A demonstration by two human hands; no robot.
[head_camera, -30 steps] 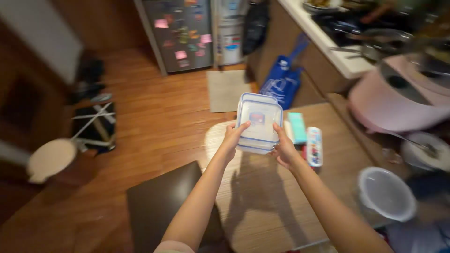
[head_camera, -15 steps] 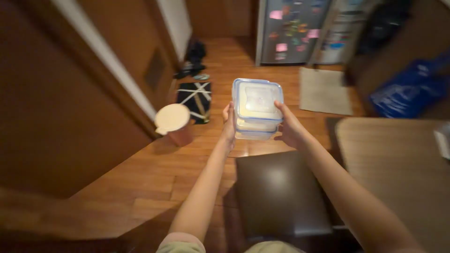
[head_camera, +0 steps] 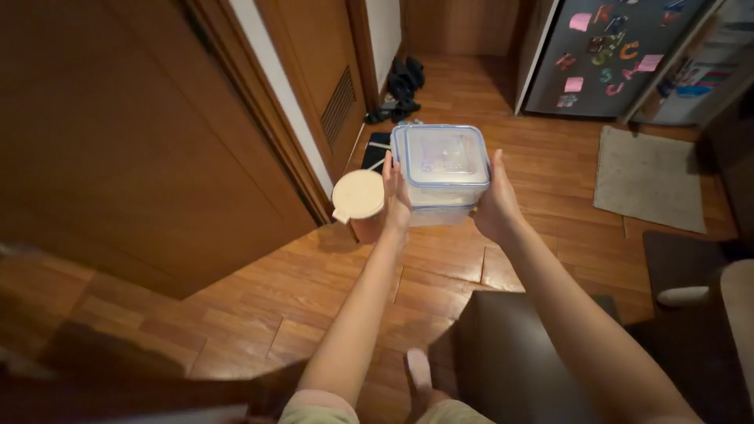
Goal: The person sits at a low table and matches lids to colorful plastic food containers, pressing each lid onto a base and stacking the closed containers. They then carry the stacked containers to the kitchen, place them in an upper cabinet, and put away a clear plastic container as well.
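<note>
The person stands on the wooden floor (head_camera: 259,306) holding a stack of clear containers (head_camera: 444,174) with blue-rimmed lids out in front at arm's length, in the air above the boards. The left hand (head_camera: 395,198) presses flat against the stack's left side, fingers (head_camera: 389,169) together and pointing upward. The right hand (head_camera: 495,202) clasps the right side the same way, fingers close together along the wall and the thumb hidden behind it. Just left of the stack and lower, a small bin with a cream lid (head_camera: 357,196) stands on the floor close to the brown door (head_camera: 133,141) and its frame. Ahead lies open floor running to a grey fridge (head_camera: 605,55) dotted with magnets, with a beige mat (head_camera: 648,177) before it on the right. Dark shoes (head_camera: 400,86) sit by the wall farther on. A dark stool (head_camera: 518,361) stands close under the right forearm, its near edge by the person's foot (head_camera: 418,377).
</note>
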